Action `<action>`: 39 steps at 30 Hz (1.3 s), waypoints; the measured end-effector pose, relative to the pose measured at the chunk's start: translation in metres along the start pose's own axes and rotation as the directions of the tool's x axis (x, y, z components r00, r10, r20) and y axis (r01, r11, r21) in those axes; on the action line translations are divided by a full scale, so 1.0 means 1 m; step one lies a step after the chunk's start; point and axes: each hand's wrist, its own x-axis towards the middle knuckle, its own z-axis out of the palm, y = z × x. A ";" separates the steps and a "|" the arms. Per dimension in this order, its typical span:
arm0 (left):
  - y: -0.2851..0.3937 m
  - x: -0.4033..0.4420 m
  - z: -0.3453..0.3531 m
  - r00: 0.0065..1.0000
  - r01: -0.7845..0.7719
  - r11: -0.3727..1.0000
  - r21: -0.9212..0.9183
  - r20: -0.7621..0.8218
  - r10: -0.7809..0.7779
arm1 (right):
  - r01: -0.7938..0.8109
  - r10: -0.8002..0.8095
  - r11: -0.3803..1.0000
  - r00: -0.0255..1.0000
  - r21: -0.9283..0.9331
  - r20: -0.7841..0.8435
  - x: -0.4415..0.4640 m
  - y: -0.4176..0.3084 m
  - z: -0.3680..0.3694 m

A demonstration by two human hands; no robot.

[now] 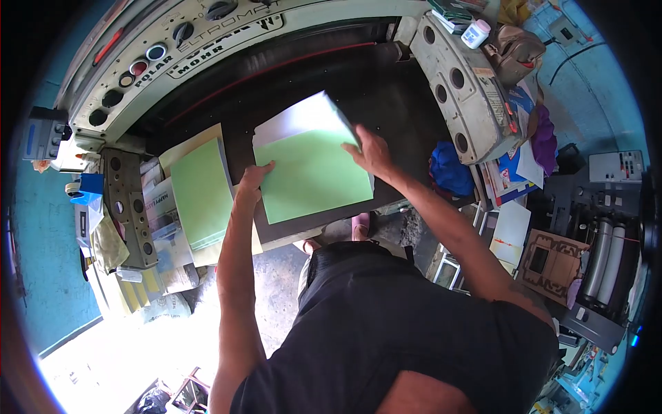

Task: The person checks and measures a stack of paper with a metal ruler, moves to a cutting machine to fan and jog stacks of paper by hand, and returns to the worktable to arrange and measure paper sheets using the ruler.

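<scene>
A stack of paper [314, 176] with a light green sheet on top and white sheets showing at its far end lies on the dark machine table [400, 103]. My left hand [256, 178] grips its left edge, thumb on the green sheet and the other fingers mostly hidden. At the right edge, my right hand [373, 153] is closed on the stack, with thumb on top and a finger along the side. The white far corner looks slightly raised. Left of my left hand lies a second pile of green paper [202, 190] on a cream sheet.
A Polar Mohr paper cutter [200, 52] with knobs and buttons spans the far side. Its side block [455, 86] bounds the right, near a blue cloth [450, 169]. Another perforated block [131, 207] bounds the left. Rollers [603, 262] and a brown board [552, 265] sit far right.
</scene>
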 end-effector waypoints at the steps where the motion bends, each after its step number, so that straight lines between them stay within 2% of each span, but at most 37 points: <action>1: -0.006 0.002 0.002 0.992 -0.116 0.991 0.060 -0.035 0.118 | -0.161 0.160 0.975 0.987 0.155 0.022 0.002 0.004 0.000; 2: -0.008 0.000 0.008 0.970 -0.228 0.966 0.125 -0.060 0.237 | -0.388 0.348 0.780 0.921 0.491 0.175 0.012 0.006 -0.001; 3: -0.014 -0.002 0.018 0.970 -0.227 0.965 0.127 -0.055 0.236 | -0.513 0.427 0.720 0.858 0.467 0.284 0.019 0.008 -0.003; 4: -0.018 -0.013 0.036 0.855 -0.369 0.854 0.368 -0.227 0.467 | -0.627 0.494 0.651 0.778 0.429 0.388 0.023 0.013 -0.002; 5: -0.017 -0.021 0.051 0.652 -0.417 0.678 0.605 -0.320 0.687 | -0.626 0.495 0.650 0.779 0.430 0.386 0.025 0.010 -0.003; 7: -0.011 -0.034 0.070 0.670 -0.388 0.680 0.622 -0.316 0.672 | -0.526 0.424 0.762 0.846 0.377 0.322 0.020 -0.005 -0.006; 8: -0.003 -0.040 0.075 0.677 -0.368 0.678 0.636 -0.316 0.664 | -0.524 0.421 0.765 0.847 0.374 0.325 0.020 -0.015 -0.012; 9: 0.008 -0.044 0.077 0.722 -0.322 0.630 0.707 -0.248 0.646 | -0.376 0.326 0.909 0.911 0.181 0.254 0.020 -0.026 -0.017; 10: 0.020 -0.044 0.076 0.722 -0.315 0.635 0.706 -0.256 0.643 | -0.209 0.210 0.978 0.955 -0.030 0.209 0.017 -0.036 -0.019; 11: 0.032 -0.041 0.071 0.818 -0.239 0.654 0.717 -0.214 0.534 | -0.194 0.221 0.971 0.952 -0.142 0.213 0.018 -0.043 -0.015; 12: 0.042 -0.040 0.070 0.892 -0.169 0.661 0.731 -0.171 0.418 | -0.187 0.214 0.972 0.953 -0.140 0.213 0.020 -0.051 -0.011; 14: 0.037 -0.035 0.090 0.779 -0.017 0.326 0.945 -0.192 0.597 | -0.184 0.274 0.922 0.932 -0.342 0.237 0.025 -0.068 -0.005; 16: 0.028 -0.027 0.106 0.742 0.067 0.219 0.973 -0.196 0.641 | -0.175 0.254 0.924 0.945 -0.339 0.204 0.035 -0.067 -0.006; 17: 0.029 -0.026 0.102 0.734 0.062 0.216 0.974 -0.191 0.652 | -0.232 0.298 0.930 0.930 -0.285 0.214 0.045 -0.058 -0.010; 18: 0.030 -0.027 0.094 0.742 0.003 0.289 0.957 -0.196 0.641 | -0.288 0.339 0.930 0.913 -0.230 0.226 0.050 -0.050 -0.013; 19: 0.035 -0.029 0.084 0.750 -0.056 0.360 0.931 -0.199 0.631 | -0.321 0.351 0.929 0.921 -0.185 0.166 0.050 -0.047 -0.018; 20: 0.042 -0.041 0.076 0.777 -0.168 0.501 0.849 -0.199 0.598 | -0.318 0.347 0.930 0.925 -0.184 0.158 0.048 -0.045 -0.026; 22: 0.046 -0.064 0.068 0.754 -0.249 0.628 0.737 -0.260 0.603 | -0.228 0.227 0.974 0.972 0.001 0.053 0.041 -0.037 -0.039; 23: 0.047 -0.074 0.064 0.755 -0.247 0.629 0.737 -0.260 0.601 | -0.132 0.136 0.977 0.991 0.170 -0.008 0.040 -0.030 -0.044; 24: 0.046 -0.084 0.062 0.716 -0.452 0.700 0.553 -0.243 0.655 | -0.188 0.184 0.959 0.982 0.211 0.037 0.035 -0.022 -0.051; 25: 0.044 -0.095 0.061 0.671 -0.623 0.711 0.326 -0.245 0.700 | -0.115 0.116 0.944 0.993 0.309 0.017 0.030 -0.028 -0.061; 26: 0.045 -0.106 0.062 0.677 -0.617 0.718 0.322 -0.248 0.693 | -0.040 0.048 0.915 0.999 0.401 -0.010 0.024 -0.036 -0.071; 27: 0.047 -0.117 0.065 0.665 -0.660 0.710 0.246 -0.250 0.704 | -0.045 0.050 0.916 0.999 0.398 -0.002 0.016 -0.047 -0.081; 28: 0.046 -0.124 0.066 0.650 -0.699 0.695 0.170 -0.255 0.716 | -0.097 0.092 0.866 0.995 0.490 0.034 0.007 -0.061 -0.090; 29: 0.040 -0.123 0.055 0.729 -0.651 0.752 0.101 -0.194 0.657 | -0.147 0.130 0.804 0.989 0.576 0.072 0.002 -0.068 -0.093; 30: 0.034 -0.118 0.051 0.729 -0.650 0.753 0.101 -0.197 0.656 | -0.147 0.128 0.804 0.989 0.576 0.075 -0.001 -0.065 -0.087; 32: 0.034 -0.119 0.054 0.689 -0.702 0.697 0.149 -0.109 0.717 | 0.071 -0.050 0.800 0.997 0.596 -0.050 -0.005 -0.065 -0.077; 33: 0.031 -0.122 0.057 0.752 -0.611 0.764 0.204 -0.149 0.642 | -0.052 -0.017 0.694 0.996 0.718 0.088 -0.010 -0.063 -0.076; 34: 0.035 -0.125 0.061 0.755 -0.609 0.767 0.203 -0.147 0.639 | 0.039 -0.046 0.749 0.999 0.662 -0.006 -0.007 -0.064 -0.070; 36: 0.047 -0.121 0.066 0.564 -0.810 0.566 0.156 -0.061 0.824 | 0.109 -0.114 0.760 0.993 0.641 -0.034 -0.002 -0.062 -0.071; 37: 0.051 -0.114 0.061 0.510 -0.838 0.506 0.206 -0.036 0.859 | 0.108 -0.111 0.760 0.993 0.641 -0.035 0.002 -0.060 -0.068; 39: 0.053 -0.104 0.052 0.541 -0.805 0.525 0.276 -0.021 0.841 | 0.211 -0.127 0.755 0.976 0.621 -0.177 0.011 -0.058 -0.063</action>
